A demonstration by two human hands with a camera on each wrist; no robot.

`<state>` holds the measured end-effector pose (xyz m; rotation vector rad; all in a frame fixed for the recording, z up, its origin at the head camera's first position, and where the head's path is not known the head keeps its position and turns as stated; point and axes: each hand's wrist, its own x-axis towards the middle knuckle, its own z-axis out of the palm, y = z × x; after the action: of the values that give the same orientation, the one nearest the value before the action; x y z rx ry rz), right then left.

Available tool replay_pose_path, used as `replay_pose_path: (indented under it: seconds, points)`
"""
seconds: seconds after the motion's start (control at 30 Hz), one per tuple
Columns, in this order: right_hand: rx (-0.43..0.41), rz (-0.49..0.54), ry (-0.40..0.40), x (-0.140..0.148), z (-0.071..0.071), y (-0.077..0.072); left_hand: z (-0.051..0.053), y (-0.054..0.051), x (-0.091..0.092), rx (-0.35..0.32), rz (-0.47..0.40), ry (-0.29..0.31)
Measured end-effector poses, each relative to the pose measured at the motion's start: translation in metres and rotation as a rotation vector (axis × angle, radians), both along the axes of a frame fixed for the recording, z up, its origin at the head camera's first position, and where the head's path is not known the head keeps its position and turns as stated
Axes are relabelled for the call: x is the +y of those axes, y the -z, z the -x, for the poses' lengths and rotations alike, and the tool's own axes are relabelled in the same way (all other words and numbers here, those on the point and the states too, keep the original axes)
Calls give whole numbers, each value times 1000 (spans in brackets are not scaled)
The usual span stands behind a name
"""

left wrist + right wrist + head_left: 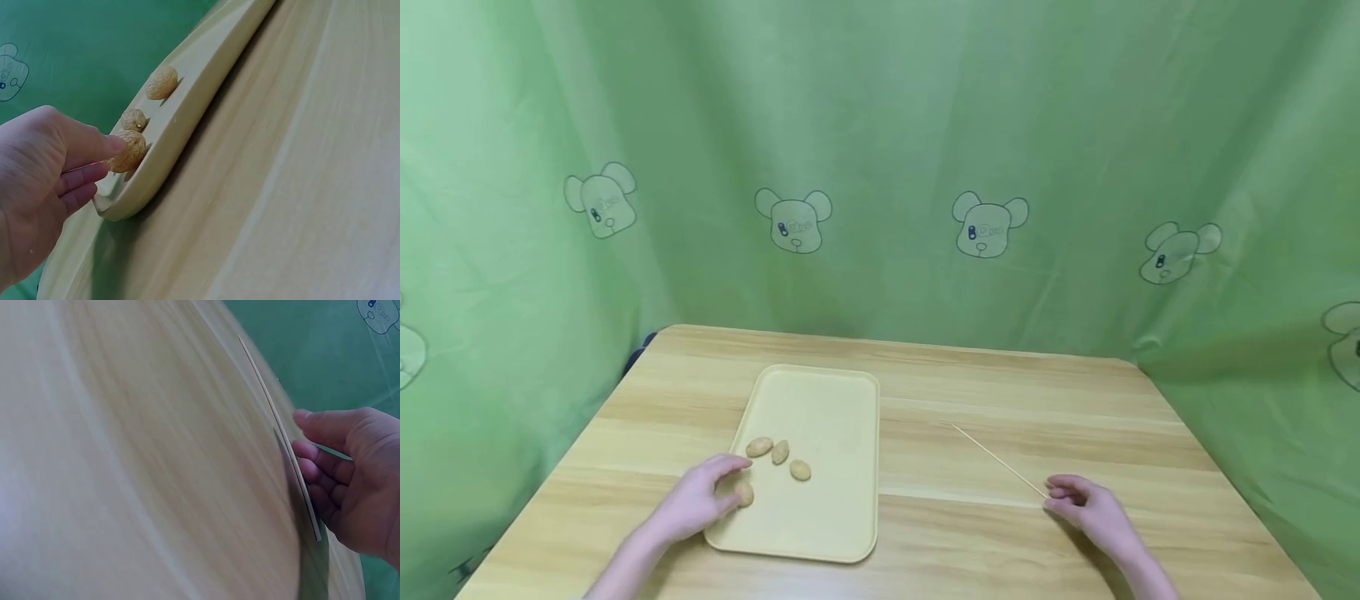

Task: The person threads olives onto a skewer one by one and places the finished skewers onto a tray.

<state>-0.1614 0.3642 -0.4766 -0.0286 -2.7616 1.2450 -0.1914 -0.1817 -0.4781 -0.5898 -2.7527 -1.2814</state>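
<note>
On the left part of the table lies a cream rectangular tray (838,517) with several tan, oval, rough-shelled nuts (801,470). My left hand (696,498) is over the tray's near left edge. Its thumb touches the nearest nut (130,153), while the index finger is raised apart from it. A thin pale wooden stick (1000,459) slants across the right side. My right hand (1093,510) is at the stick's near end, fingers bent. In the right wrist view the stick (275,412) runs just past the fingertips, and the thumb stands apart from them.
Everything rests on a light wood-grain table (940,533). A green curtain (887,100) with bear-head drawings hangs behind it and along both sides. Bare wood lies between the tray and the stick.
</note>
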Motion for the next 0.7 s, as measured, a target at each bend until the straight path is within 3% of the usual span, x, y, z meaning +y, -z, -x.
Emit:
replay_pose_path:
  seconds: [0.23,0.47,0.7]
  points:
    - [-12,-86,6,-3,2,1,2,-1,-1,49,62,67]
    - [1,-186,11,-5,7,-4,5,-3,-2,68,73,70]
    - [-39,-251,25,-5,5,-1,6,2,-2,37,61,65]
